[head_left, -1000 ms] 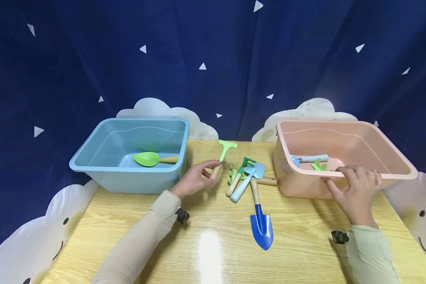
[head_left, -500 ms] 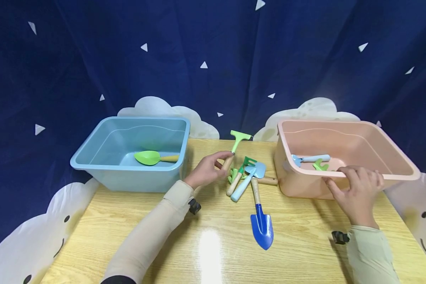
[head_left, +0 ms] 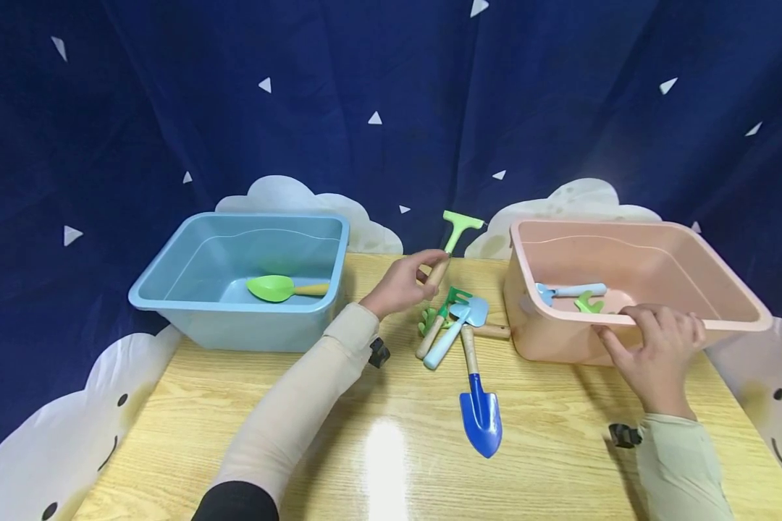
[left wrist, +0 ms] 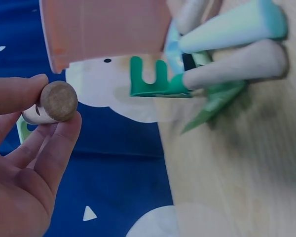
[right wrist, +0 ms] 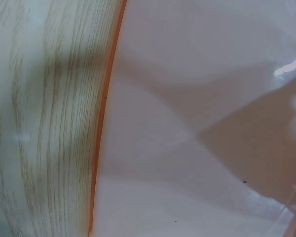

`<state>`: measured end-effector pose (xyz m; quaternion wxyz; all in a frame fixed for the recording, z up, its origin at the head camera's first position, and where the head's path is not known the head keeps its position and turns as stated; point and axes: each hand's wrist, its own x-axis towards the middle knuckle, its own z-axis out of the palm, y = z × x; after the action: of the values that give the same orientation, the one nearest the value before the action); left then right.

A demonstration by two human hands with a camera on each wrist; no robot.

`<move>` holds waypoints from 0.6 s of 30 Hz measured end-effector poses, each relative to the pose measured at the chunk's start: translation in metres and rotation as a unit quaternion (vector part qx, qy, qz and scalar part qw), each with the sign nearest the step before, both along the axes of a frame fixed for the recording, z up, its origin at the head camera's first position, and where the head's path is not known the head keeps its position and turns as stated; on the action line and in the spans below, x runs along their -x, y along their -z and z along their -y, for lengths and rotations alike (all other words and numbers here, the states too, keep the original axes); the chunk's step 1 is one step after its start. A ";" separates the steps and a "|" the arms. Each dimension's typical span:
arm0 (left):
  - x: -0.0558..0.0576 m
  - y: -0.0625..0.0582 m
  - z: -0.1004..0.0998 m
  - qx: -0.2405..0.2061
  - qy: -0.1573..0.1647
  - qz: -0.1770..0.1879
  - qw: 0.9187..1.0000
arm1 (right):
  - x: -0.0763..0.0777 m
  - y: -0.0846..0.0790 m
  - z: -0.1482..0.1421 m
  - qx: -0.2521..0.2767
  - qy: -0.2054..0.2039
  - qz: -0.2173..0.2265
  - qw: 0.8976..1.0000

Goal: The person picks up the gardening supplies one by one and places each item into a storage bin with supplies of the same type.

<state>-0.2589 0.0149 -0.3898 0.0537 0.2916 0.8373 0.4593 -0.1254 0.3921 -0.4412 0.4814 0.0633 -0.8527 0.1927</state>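
Observation:
My left hand (head_left: 404, 284) pinches the wooden handle of a light green T-headed garden tool (head_left: 461, 226), raised above the table with its head pointing away. In the left wrist view the handle's round end (left wrist: 59, 101) shows between thumb and fingers. My right hand (head_left: 658, 354) grips the front rim of a pink bin (head_left: 547, 340), fingers over the edge and thumb outside; the right wrist view shows only the bin's wall (right wrist: 148, 128) and the table. Below the left hand lie a dark green rake (head_left: 457, 295), a light blue shovel (head_left: 472, 312) and a blue trowel (head_left: 481, 420).
A blue bin (head_left: 228, 331) at left holds a green trowel (head_left: 272, 289). Inside the pink bin are a light blue tool (head_left: 580, 290) and a light green piece (head_left: 586, 302). A light green tool (head_left: 426, 318) and a wooden handle (head_left: 493, 331) lie partly covered in the pile.
My left hand has carried the light green T-headed garden tool right and upward, away from the blue bin and over the pile. My right hand stays on the pink bin's rim.

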 end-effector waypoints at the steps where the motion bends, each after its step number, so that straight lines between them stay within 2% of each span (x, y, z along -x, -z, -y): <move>1: 0.001 -0.003 -0.002 -0.001 0.000 0.000 1.000 | 0.000 0.000 0.000 0.000 0.000 0.001 1.000; 9: 0.007 -0.025 -0.014 -0.017 0.013 0.000 1.000 | 0.001 0.001 -0.002 0.006 -0.002 -0.006 1.000; 18: 0.009 -0.045 -0.021 -0.012 0.029 0.002 0.999 | 0.002 0.001 -0.001 0.002 0.001 -0.006 1.000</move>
<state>-0.2679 0.0357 -0.3450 0.0654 0.3155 0.8227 0.4684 -0.1269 0.3930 -0.4418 0.4864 0.0626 -0.8497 0.1935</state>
